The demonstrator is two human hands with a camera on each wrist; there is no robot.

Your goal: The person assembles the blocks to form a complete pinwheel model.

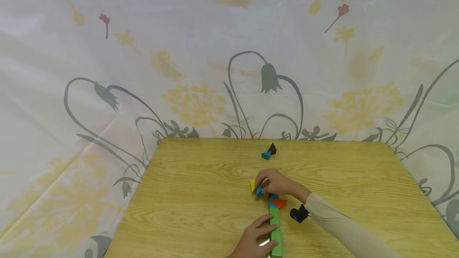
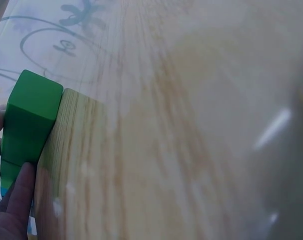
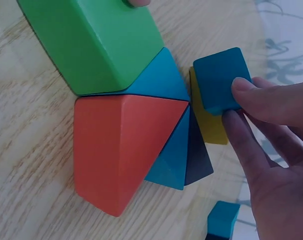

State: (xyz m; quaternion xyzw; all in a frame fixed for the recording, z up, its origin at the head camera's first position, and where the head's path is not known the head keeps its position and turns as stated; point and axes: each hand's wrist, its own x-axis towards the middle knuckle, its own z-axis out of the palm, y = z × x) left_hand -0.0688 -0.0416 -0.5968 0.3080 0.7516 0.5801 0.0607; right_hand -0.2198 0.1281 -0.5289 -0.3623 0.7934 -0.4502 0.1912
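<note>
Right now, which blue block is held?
The blue block beside the yellow block: the right hand pinches it. Of the other blue blocks, two lie by the red block, one by the farthest dark block.

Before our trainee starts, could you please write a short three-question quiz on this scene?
1. True or false: the right hand pinches a blue block.
2. What colour are the blocks touched by the left hand?
3. Which colours are the two pieces nearest the far edge of the table: a) green and red, b) blue and near-black, or c) yellow and green?

Key: 1. True. 2. Green. 3. b.
</note>
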